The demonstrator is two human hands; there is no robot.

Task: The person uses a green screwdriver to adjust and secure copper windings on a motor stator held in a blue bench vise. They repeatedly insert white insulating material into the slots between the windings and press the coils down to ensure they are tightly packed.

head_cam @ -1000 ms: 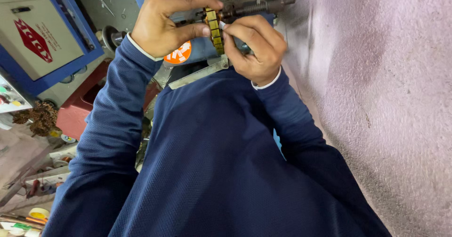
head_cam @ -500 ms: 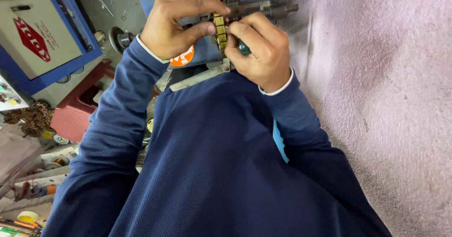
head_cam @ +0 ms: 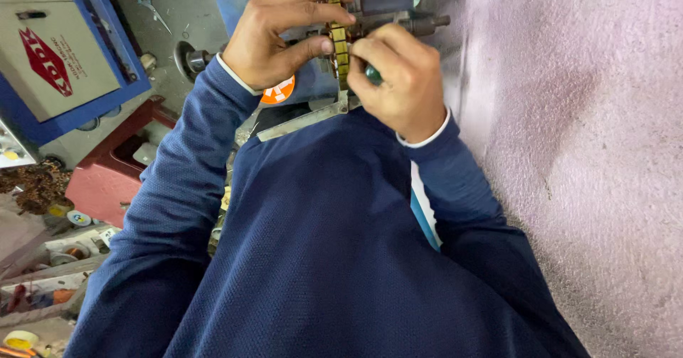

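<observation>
fingers of the left hand (head_cam: 281, 34) are curled around a small yellowish segmented part (head_cam: 340, 41) at the far middle of the scene, the thumb pressed on its near left side and the fingertips wrapped over its far edge, so the part is pinched firmly. just to the right, the right hand (head_cam: 402, 81) is clenched around a green-handled tool (head_cam: 373, 75), of which only a small piece of the handle is seen between the fingers; the tip is hidden, so where it meets the part cannot be told. both hands are touching or nearly touching at the part, which is held against a grey metal fixture (head_cam: 398, 24) with a dark shaft pointing right.

for the step to be done well, the part should be kept steady by the left pinch while the tool is worked by the right hand with small, controlled pressure; a slip of the tip toward the left thumb would be the likely risk, so the thumb is best kept clear of the tool's line.

far to the left, a blue and grey cabinet (head_cam: 57, 59) is seen, with a red box (head_cam: 114, 177) nearer; a pale pink wall (head_cam: 583, 152) fills the right side.
</observation>
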